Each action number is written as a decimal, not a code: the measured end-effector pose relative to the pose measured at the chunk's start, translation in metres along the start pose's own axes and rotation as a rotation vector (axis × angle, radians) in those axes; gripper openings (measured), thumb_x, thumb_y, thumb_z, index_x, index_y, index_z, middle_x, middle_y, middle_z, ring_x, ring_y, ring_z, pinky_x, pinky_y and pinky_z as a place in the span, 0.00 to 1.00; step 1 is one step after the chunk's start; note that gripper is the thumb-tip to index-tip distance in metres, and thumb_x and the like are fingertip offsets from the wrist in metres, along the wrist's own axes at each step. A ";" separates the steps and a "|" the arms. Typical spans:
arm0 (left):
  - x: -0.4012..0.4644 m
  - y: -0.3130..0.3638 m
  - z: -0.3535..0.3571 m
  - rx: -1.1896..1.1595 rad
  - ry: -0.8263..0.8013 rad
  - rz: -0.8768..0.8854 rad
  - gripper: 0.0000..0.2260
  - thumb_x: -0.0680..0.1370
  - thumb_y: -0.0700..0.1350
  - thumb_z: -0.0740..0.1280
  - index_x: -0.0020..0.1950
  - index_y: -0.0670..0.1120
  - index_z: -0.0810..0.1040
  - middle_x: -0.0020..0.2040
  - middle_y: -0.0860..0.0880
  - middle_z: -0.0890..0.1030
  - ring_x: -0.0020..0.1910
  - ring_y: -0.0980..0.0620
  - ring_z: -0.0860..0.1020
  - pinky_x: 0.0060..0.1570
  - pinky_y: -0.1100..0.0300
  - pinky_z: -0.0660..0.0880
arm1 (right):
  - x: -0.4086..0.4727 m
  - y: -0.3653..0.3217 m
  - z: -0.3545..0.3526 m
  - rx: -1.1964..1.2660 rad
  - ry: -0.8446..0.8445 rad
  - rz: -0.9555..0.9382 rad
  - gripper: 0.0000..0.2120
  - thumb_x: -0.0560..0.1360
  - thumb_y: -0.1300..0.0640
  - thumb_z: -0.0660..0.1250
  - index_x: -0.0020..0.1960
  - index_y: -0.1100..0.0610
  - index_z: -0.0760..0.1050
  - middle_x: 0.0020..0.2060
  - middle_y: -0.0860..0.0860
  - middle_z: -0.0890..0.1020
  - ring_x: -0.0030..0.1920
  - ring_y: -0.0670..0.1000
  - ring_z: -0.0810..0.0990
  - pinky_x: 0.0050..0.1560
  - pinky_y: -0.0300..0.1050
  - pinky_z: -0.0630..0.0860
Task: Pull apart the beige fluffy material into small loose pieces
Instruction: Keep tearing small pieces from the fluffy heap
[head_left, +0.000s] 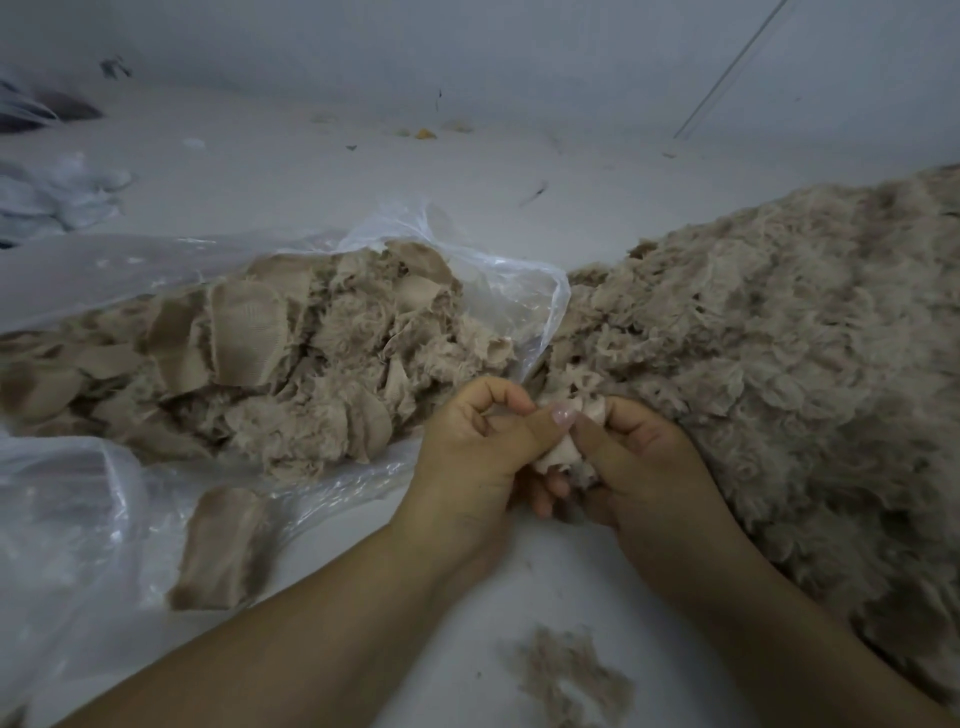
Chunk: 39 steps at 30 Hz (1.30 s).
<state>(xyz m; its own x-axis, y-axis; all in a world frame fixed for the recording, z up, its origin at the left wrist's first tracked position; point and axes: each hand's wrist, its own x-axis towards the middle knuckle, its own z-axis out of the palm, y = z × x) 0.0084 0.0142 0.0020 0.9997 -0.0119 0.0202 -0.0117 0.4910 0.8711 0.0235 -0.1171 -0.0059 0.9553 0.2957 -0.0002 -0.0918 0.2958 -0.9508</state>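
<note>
Both hands meet at the centre over one small beige fluffy piece (563, 452). My left hand (467, 452) pinches its left side with thumb and curled fingers. My right hand (639, 467) grips its right side, thumb on top. To the left, a heap of beige fluffy cut pieces (270, 358) spills from a clear plastic bag (498, 280). A large mound of loose beige fluff (779, 353) fills the right side, touching my right hand. One flat beige piece (223, 545) lies alone on the plastic at lower left.
Everything lies on a white surface (363, 171). A thin scatter of beige fibres (571, 675) sits near the bottom between my forearms. More clear plastic (57, 192) is bunched at the far left. Small coloured scraps (425, 134) lie by the back wall.
</note>
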 end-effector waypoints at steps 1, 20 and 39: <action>0.001 0.001 0.000 0.003 0.010 -0.037 0.15 0.65 0.45 0.75 0.45 0.40 0.73 0.28 0.41 0.77 0.20 0.49 0.73 0.19 0.64 0.68 | 0.000 0.000 0.000 0.012 -0.021 -0.025 0.15 0.75 0.53 0.68 0.44 0.67 0.73 0.30 0.61 0.80 0.26 0.54 0.78 0.29 0.43 0.76; 0.004 0.022 -0.011 -0.053 -0.041 -0.106 0.06 0.74 0.43 0.66 0.38 0.44 0.77 0.24 0.48 0.66 0.18 0.55 0.63 0.20 0.70 0.56 | 0.004 0.005 -0.002 -0.055 0.217 0.011 0.14 0.83 0.59 0.56 0.40 0.62 0.71 0.24 0.49 0.61 0.21 0.43 0.57 0.22 0.33 0.56; -0.004 0.028 -0.019 0.259 -0.533 -0.360 0.05 0.72 0.32 0.69 0.39 0.41 0.79 0.26 0.44 0.78 0.17 0.53 0.74 0.15 0.69 0.66 | -0.003 -0.004 0.002 -0.043 0.208 0.044 0.19 0.80 0.55 0.63 0.31 0.54 0.78 0.28 0.61 0.75 0.29 0.55 0.74 0.31 0.47 0.75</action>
<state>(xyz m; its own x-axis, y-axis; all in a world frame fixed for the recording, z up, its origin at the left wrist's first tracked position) 0.0044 0.0441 0.0167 0.7967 -0.5939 -0.1119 0.2486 0.1534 0.9564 0.0207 -0.1177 -0.0017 0.9884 0.1122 -0.1023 -0.1274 0.2467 -0.9607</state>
